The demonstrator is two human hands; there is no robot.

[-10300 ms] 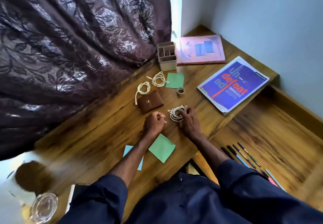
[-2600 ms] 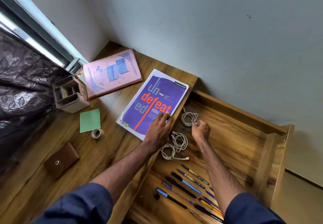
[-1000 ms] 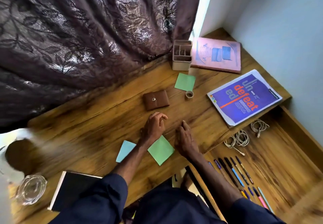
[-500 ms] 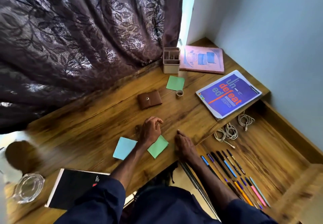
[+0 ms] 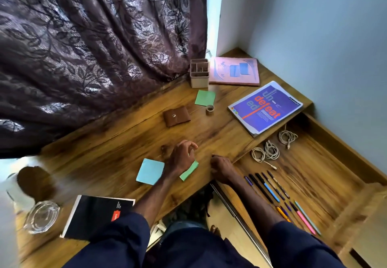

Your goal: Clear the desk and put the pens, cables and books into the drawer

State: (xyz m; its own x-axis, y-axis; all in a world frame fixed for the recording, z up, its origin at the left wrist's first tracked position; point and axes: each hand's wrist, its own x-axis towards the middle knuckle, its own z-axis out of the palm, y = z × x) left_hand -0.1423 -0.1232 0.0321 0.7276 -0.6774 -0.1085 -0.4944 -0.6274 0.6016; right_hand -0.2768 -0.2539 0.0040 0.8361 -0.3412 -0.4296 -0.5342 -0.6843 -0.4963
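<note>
Pens lie in a row on the floor of the open drawer, just right of the right forearm, with three coiled white cables beyond them, right of and past the right hand. Nearest the body, a black-covered book sits on the desk left of the left sleeve, and a clear glass jar stands further left again.

The right hand rests at the desk's front edge, fingers curled under and holding nothing that shows. The left hand is loosely curled, palm down, over a green sticky note; whether it grips the note cannot be told. A blue sticky note lies just left of that wrist.

Beyond the left hand sits a brown snap pouch, and past the right hand a small tape roll and another green note. Right of these, a purple book lies on the desk near the drawer side. Furthest off are a beige organiser and a pink book beside it, near the dark patterned curtain.
</note>
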